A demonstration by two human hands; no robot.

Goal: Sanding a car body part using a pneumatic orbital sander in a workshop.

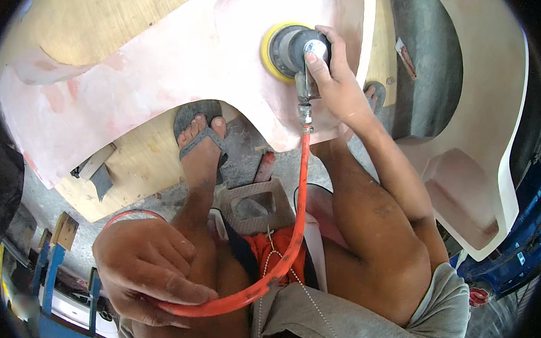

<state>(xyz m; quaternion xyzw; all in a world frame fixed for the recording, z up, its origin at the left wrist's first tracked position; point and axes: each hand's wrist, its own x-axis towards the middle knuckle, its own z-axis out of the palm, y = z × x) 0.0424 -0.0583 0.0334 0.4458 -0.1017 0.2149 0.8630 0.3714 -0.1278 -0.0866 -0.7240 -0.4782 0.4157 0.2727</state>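
Note:
My right hand (336, 80) is wrapped over the top of a round air sander (288, 51) with a dark body and a yellow-edged pad. The sander rests on a large curved panel (184, 58), whitish with pink patches. From its metal fitting an orange air hose (302, 189) runs down toward me and curves left. My left hand (146, 273) grips that hose between thumb and fingers, over my left thigh. Whatever lies under the sander's pad is hidden.
Sheets of plywood (125, 11) lie under the panel. A second pale moulded part (490, 120) stands at right. Between my feet is a grey plastic crate (256, 206). A sanding block with dark paper (97, 168) lies at left, near blue metal legs (53, 273).

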